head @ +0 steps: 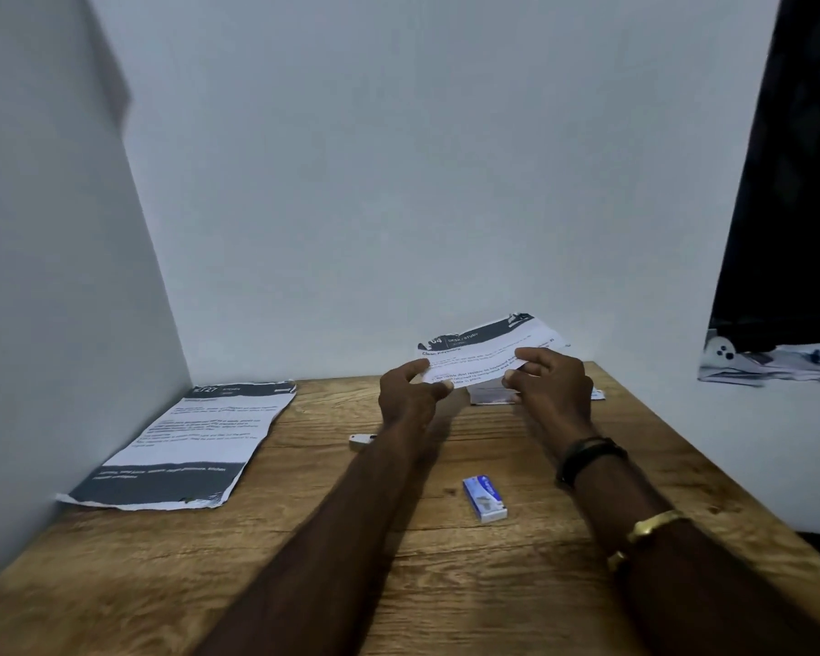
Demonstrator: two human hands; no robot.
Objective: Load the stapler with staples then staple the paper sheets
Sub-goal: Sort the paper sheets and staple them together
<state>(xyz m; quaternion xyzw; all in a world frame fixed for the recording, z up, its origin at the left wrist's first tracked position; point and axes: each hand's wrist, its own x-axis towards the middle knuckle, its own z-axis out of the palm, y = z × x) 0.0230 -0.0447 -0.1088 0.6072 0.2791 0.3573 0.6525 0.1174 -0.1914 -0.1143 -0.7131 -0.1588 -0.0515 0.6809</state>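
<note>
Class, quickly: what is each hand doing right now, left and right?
Left hand: closed on the near edge of the raised sheets.
Right hand: closed on the same sheets.

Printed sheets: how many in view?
3, at least: one held up in both hands, one flat at the desk's left, one partly hidden under the hands. Stacked sheets could hide more.

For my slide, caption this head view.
Both hands lift printed paper sheets above wooden desk, blue staple box nearby.
</note>
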